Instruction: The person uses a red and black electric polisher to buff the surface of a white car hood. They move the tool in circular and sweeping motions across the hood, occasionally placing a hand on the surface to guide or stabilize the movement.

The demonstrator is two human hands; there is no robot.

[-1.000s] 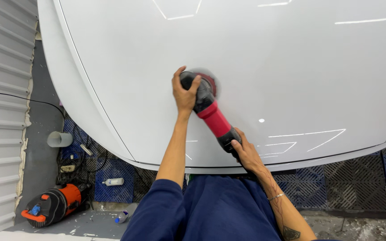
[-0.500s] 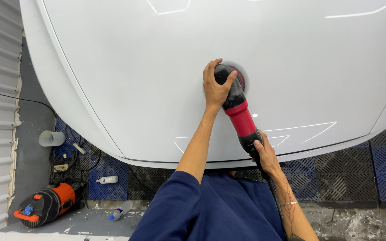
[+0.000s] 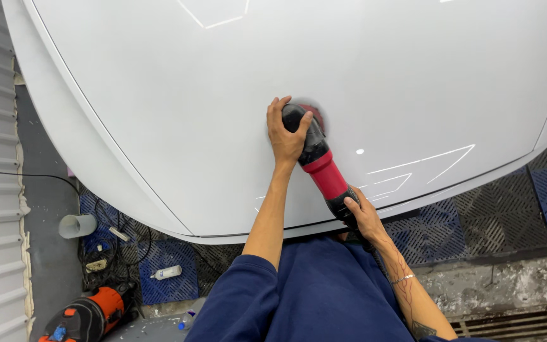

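So, a red and black polisher [image 3: 319, 158] is being held flat on the white car panel [image 3: 159, 95], roughly mid-panel and a bit above the lower edge. The left hand [image 3: 284, 136] is pressed down over the black head of the tool with the grip wrapped round it, fingers curled over the top. The right hand [image 3: 363, 216] is closed round the tail end of the handle, just past the red section, right at the panel's edge.

What could go wrong, as a judgement: if the head is tilted by uneven pressure from the left hand, the pad edge could dig in and marks or burn-through could be left in the paint. The panel seam [image 3: 96, 120] running down the left side looks like a spot where a pad could catch if it's steered that way. A cord can't be made out from the tool, so snagging can't be judged. Cables [image 3: 106, 237] are tangled on the floor tiles [image 3: 166, 266] below, which could be tripped over.

Containers: a grey cup [image 3: 77, 225] lies on its side on the floor, contents not visible. A small white bottle [image 3: 167, 272] is lying flat on a blue tile; how full it is can't be told. An orange and black machine [image 3: 90, 313] sits at the bottom left.
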